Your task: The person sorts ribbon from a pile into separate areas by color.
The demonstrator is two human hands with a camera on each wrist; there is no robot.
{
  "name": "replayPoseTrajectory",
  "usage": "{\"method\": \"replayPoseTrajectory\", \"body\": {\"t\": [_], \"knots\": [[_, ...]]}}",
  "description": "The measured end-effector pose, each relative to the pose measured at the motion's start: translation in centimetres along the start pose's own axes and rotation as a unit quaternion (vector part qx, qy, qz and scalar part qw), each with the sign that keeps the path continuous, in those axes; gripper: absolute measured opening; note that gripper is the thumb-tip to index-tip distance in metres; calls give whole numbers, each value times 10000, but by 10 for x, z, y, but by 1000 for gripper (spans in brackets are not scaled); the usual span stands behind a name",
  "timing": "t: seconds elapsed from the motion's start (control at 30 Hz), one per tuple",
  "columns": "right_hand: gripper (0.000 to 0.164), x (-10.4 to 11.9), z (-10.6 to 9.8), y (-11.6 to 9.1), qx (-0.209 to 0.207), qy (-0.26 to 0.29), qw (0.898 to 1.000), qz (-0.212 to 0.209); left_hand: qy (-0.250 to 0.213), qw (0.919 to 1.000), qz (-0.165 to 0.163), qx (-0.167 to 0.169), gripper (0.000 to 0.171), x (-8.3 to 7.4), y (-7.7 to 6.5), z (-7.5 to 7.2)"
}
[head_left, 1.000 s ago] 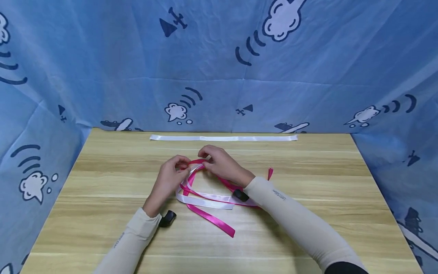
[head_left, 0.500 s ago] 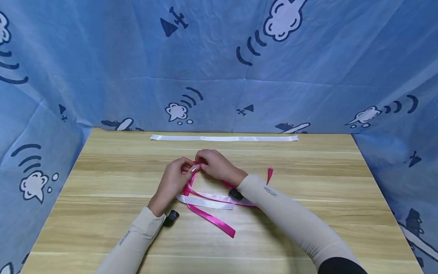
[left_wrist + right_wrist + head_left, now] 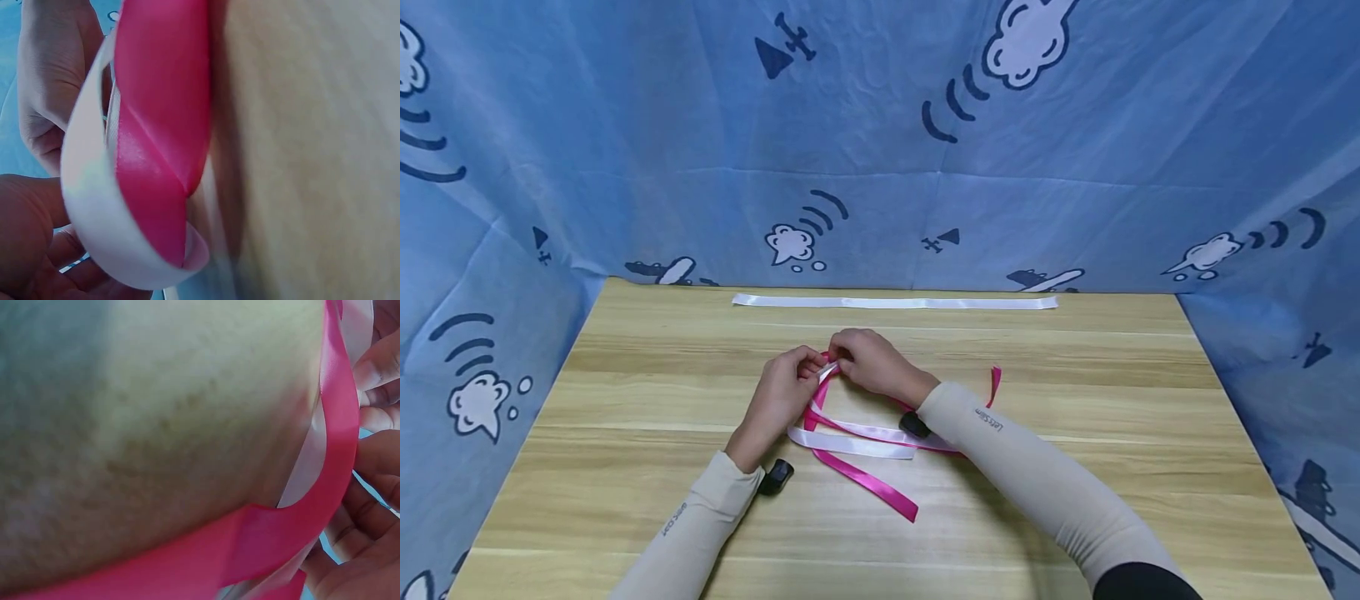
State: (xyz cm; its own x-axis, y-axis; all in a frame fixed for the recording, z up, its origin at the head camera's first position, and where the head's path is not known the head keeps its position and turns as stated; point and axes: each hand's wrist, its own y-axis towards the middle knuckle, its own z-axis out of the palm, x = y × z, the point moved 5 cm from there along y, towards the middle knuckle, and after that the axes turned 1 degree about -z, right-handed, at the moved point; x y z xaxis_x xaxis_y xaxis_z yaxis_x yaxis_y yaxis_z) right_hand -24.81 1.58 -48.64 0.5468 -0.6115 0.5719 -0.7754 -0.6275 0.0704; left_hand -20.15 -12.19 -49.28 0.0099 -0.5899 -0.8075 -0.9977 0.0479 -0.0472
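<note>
A pink satin ribbon (image 3: pixel 868 487) and a white satin ribbon (image 3: pixel 857 445) lie loosely looped and crossed mid-table. My left hand (image 3: pixel 786 392) pinches the ribbons at the far left of the loops, thumb and fingertips together. Right beside it, my right hand (image 3: pixel 876 364) holds the same stretch between thumb and curled fingers. A short white strip shows between both sets of fingertips. In the left wrist view the white ribbon (image 3: pixel 100 206) curls around the folded pink ribbon (image 3: pixel 162 81). Pink and white run side by side in the right wrist view, where the pink ribbon (image 3: pixel 340 425) bends sharply.
Another white ribbon (image 3: pixel 895 303) is laid straight along the back edge of the wooden table (image 3: pixel 1075 500). A pink ribbon end (image 3: pixel 995 383) sticks up to the right, beyond my right forearm. A blue patterned cloth (image 3: pixel 880 167) hangs behind and at both sides.
My right hand has come left and slightly toward me, bringing both hands' fingertips closer together. My left hand has shifted a little right, and the pink strip between them has shortened.
</note>
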Motion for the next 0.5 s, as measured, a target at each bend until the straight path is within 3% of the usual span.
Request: {"method": "replayPoseTrajectory", "body": {"t": [0.27, 0.5], "knots": [[11, 0, -6, -1, -43, 154, 9996, 211, -217, 9997, -13, -67, 17, -5, -2, -4], [14, -1, -16, -6, -222, 428, 9986, 231, -687, 9975, 60, -119, 15, -8, -3, -8]]}}
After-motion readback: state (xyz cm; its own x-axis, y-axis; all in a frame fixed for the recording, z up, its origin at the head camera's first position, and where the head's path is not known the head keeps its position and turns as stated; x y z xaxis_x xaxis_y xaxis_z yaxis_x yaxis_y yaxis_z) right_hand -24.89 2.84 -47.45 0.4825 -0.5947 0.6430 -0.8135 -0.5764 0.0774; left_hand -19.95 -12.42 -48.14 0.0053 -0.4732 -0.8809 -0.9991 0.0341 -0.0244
